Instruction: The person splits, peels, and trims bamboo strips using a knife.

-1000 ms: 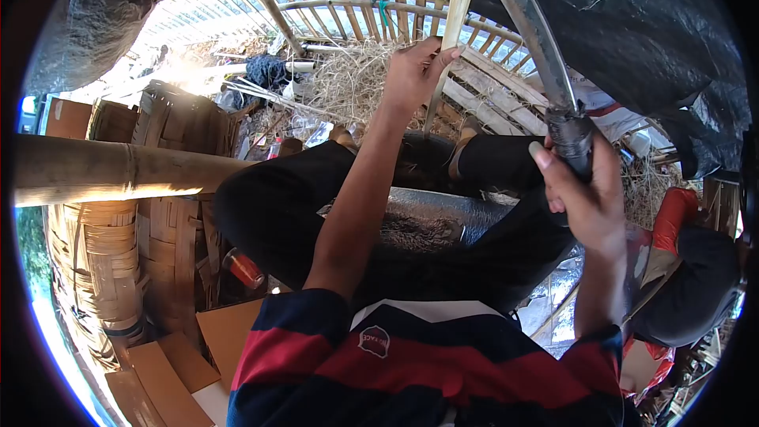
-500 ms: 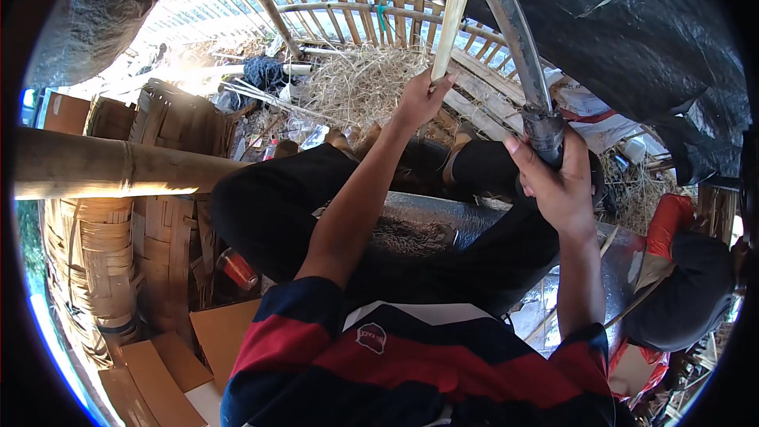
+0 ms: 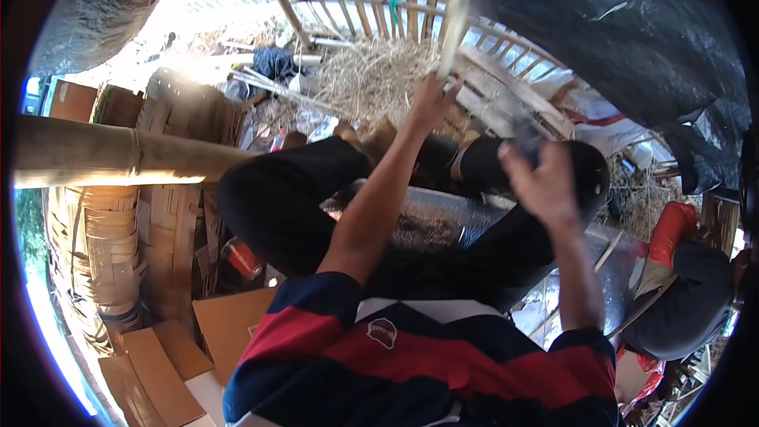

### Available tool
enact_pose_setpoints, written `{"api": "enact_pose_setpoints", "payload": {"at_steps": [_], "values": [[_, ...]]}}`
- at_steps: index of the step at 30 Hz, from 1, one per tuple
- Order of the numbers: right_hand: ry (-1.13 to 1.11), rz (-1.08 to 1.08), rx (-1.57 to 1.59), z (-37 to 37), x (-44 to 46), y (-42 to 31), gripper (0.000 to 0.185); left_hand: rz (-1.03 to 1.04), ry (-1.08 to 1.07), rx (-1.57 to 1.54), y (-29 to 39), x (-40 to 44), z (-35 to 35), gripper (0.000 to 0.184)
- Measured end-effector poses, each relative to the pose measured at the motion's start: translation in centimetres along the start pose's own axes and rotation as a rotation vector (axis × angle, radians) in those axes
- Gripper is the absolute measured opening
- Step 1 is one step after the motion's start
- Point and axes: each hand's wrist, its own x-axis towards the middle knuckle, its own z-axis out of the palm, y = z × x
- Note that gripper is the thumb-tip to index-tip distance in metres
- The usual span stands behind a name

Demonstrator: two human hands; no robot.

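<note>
And here's the long, flat, pale yellow bamboo strip [image 3: 459, 16], standing just right of the tangled heap of dry, straw-coloured strands [image 3: 356, 83], its upper end running beyond the heap and out of view! The left hand [image 3: 431, 104] has it, at the heap's near right corner, fingers closed narrowly on the lower part. Over to the right hand [image 3: 545, 178], farther right of the heap and nearer the body: blurred, curled round a dark-handled metal knife [image 3: 525, 134], the blade's edge too smeared to say which way it faces. Between the hands, a decent gap to the heap's right, pale wooden planks [image 3: 498, 79] lying beyond it. Tighter elsewhere! Behind the heap, the curved, brown slatted bamboo fence [image 3: 371, 4] draws the far limit; beyond and right of the heap, the creased black plastic sheet [image 3: 632, 39] crowds the strip's top. On the heap's near side, legs in black trousers [image 3: 277, 205] spread wide, knees apart, a dull silver-grey surface [image 3: 474, 216] between them. Left of the heap and nearer, the thick, tan bamboo pole [image 3: 95, 154] reaches the left knee, hemming in that flank, the tall, brown woven bamboo basket [image 3: 107, 261] beneath it.
</note>
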Motion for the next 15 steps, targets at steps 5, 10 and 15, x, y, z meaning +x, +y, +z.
{"api": "enact_pose_setpoints", "payload": {"at_steps": [5, 10, 15], "values": [[-0.233, 0.016, -0.047, 8.0, -7.7, 8.9, 0.046, -0.204, -0.127, 0.058, -7.2, -6.1, -1.5, 0.028], [-0.336, 0.349, 0.201, 3.5, -3.5, 2.4, 0.029, -0.114, -0.077, 0.098, -1.8, -1.6, -1.9, 0.024], [-0.234, 0.389, 0.473, -2.9, -0.9, -4.1, 0.016, -0.211, -0.039, 0.077, -0.5, 1.6, -3.1, 0.028]]}}
